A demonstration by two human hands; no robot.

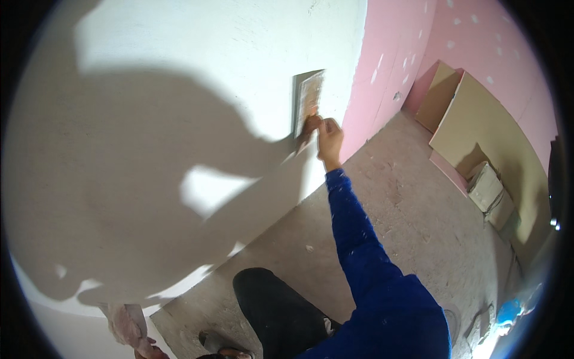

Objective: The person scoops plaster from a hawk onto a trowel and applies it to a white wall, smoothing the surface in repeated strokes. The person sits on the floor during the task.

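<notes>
My right hand (330, 139), its arm in a blue sleeve, is closed on the handle of a plastering trowel (311, 96). The trowel's long rectangular blade, smeared with plaster, stands nearly upright against the white-coated wall (269, 36), close to where the coating meets bare pink board. At the lower left edge, my left hand (149, 350) is partly cut off. Its fingers seem closed round the lower end of a putty knife (141, 317), whose wide grey blade carries a lump of pinkish-grey plaster (122, 326). The handle there is hidden.
Pink boards (391, 54) with white filler spots continue rightward past the coating. Cut board sheets (490, 125) lean in the far right corner, with a pale bag-like bundle (485, 185) beside them. A blue object (509, 311) lies lower right. My leg (269, 305) stands on the dusty concrete floor (394, 179).
</notes>
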